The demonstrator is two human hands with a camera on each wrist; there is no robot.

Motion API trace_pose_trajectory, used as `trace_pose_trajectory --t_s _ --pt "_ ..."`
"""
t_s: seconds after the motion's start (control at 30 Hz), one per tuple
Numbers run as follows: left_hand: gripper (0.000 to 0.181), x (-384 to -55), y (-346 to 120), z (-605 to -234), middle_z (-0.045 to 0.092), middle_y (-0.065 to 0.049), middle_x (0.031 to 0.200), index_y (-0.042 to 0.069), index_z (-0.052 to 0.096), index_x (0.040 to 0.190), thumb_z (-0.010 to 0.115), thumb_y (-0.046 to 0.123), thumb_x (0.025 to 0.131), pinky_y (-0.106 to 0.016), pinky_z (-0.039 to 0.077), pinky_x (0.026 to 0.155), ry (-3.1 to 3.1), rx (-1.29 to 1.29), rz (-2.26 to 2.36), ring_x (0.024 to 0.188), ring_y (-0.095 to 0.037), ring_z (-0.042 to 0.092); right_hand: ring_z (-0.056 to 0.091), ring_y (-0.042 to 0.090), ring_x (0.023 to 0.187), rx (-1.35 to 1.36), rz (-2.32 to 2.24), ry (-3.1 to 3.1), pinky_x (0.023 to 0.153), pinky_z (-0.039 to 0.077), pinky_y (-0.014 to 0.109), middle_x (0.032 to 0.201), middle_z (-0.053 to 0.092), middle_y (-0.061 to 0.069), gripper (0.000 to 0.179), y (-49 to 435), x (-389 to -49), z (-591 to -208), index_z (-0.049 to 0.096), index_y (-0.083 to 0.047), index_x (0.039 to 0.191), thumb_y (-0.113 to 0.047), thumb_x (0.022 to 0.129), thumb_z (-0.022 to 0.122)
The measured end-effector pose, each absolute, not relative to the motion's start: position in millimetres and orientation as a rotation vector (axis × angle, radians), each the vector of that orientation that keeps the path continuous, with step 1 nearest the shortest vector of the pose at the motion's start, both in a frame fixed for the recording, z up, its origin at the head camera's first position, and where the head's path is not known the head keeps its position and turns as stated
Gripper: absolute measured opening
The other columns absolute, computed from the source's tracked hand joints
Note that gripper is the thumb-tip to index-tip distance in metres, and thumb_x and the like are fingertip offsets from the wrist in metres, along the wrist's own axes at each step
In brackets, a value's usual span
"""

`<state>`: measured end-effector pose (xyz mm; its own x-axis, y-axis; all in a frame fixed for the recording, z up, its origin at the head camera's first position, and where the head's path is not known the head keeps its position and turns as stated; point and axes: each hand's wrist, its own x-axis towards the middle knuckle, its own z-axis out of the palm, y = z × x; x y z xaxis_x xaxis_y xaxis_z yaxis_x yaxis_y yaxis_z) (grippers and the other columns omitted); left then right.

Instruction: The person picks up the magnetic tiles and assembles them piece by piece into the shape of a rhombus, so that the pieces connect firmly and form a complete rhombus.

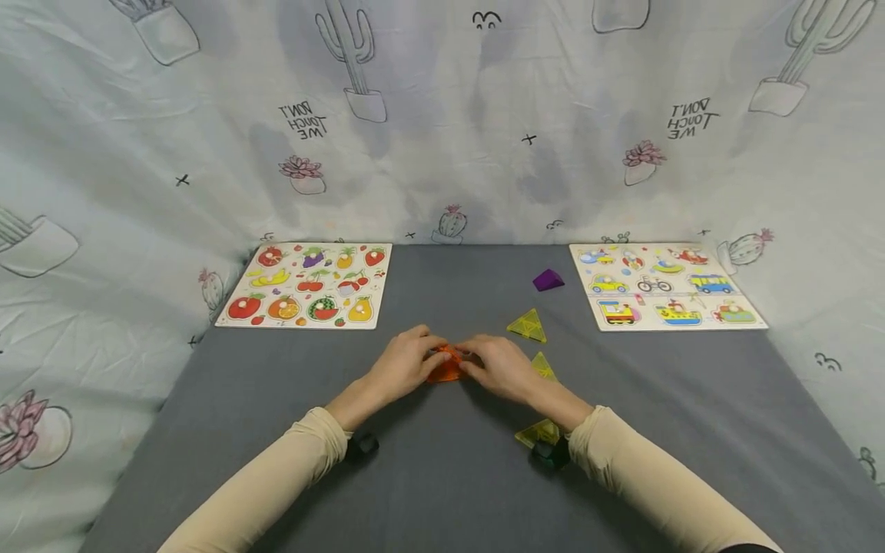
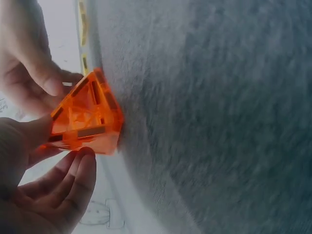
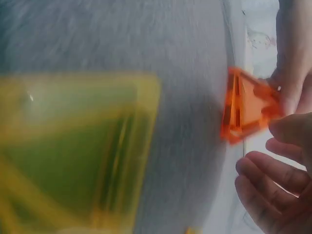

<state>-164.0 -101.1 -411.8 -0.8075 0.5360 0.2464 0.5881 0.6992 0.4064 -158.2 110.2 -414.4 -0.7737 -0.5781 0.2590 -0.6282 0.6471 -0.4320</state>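
Note:
A see-through orange pyramid of triangular magnetic tiles (image 1: 445, 372) stands on the grey table between the two hands. My left hand (image 1: 409, 362) pinches it near the top from the left, its thumb and fingertips on the tile faces (image 2: 78, 122) in the left wrist view. From the right, my right hand (image 1: 503, 369) holds it by the tip with thumb and fingers. In the right wrist view the right thumb meets the orange tip, while the other right-hand fingers (image 3: 273, 187) lie spread beside it.
Yellow triangular tiles lie to the right: a far one (image 1: 528, 326), a middle one (image 1: 542, 365) and a near one (image 1: 535, 434) under the right wrist. Behind them sits a purple pyramid (image 1: 548, 280). A fruit puzzle board (image 1: 304, 288) and a vehicle puzzle board (image 1: 667, 288) flank the back.

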Motion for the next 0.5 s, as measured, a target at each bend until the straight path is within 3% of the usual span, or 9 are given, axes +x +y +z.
trace_pose_trajectory --t_s 0.3,0.5 --pt "0.021 -178.2 -112.1 -403.4 0.066 -0.006 0.091 0.008 0.076 0.108 0.07 0.019 0.09 -0.029 0.05 0.068 -2.826 -0.8 -0.753 0.079 -0.018 0.06 0.068 0.023 0.088 0.666 0.893 -2.832 0.074 0.055 0.04 0.104 0.073 0.013 0.023 170.3 -169.1 -406.4 0.071 -0.001 0.113 -0.008 0.093 0.062" --pt "0.023 -176.5 -107.0 -403.5 0.063 -0.008 0.095 0.005 0.074 0.107 0.073 0.018 0.088 -0.034 0.051 0.073 -2.703 -0.833 -0.623 0.084 -0.023 0.058 0.068 0.032 0.095 0.596 0.797 -2.868 0.079 0.055 0.046 0.109 0.071 0.017 0.023 196.1 -177.6 -409.7 0.071 0.0 0.111 -0.005 0.091 0.062"
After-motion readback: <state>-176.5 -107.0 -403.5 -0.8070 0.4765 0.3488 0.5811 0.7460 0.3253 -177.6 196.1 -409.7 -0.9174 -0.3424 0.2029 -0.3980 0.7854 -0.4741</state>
